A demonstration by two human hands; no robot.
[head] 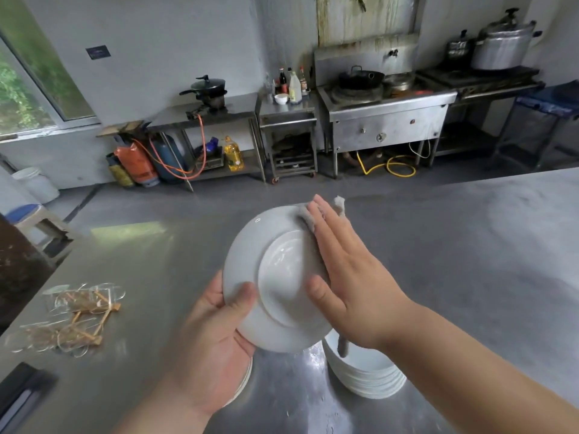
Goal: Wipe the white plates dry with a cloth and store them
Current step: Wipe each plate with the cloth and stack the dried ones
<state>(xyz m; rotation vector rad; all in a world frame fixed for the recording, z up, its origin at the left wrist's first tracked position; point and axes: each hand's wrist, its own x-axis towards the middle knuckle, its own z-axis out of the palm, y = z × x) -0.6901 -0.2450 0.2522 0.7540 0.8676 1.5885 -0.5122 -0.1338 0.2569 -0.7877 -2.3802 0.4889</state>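
Below my right wrist, on the steel counter (470,245), sits a stack of white plates (366,377); I cannot tell whether they are dried or waiting. A second pile (246,375) peeks out under my left palm. The held plate (282,267) is tilted, underside towards me. My left hand (216,333) pinches its near rim, thumb on the back. My right hand (354,286), fingers straight and slightly spread, presses the grey cloth (340,205) under its fingertips. I judge the wiping midway and the storing not yet started.

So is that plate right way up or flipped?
Flipped and tilted: the plate shows its ringed base; the left hand grips its rim, the right hand presses the cloth on it.
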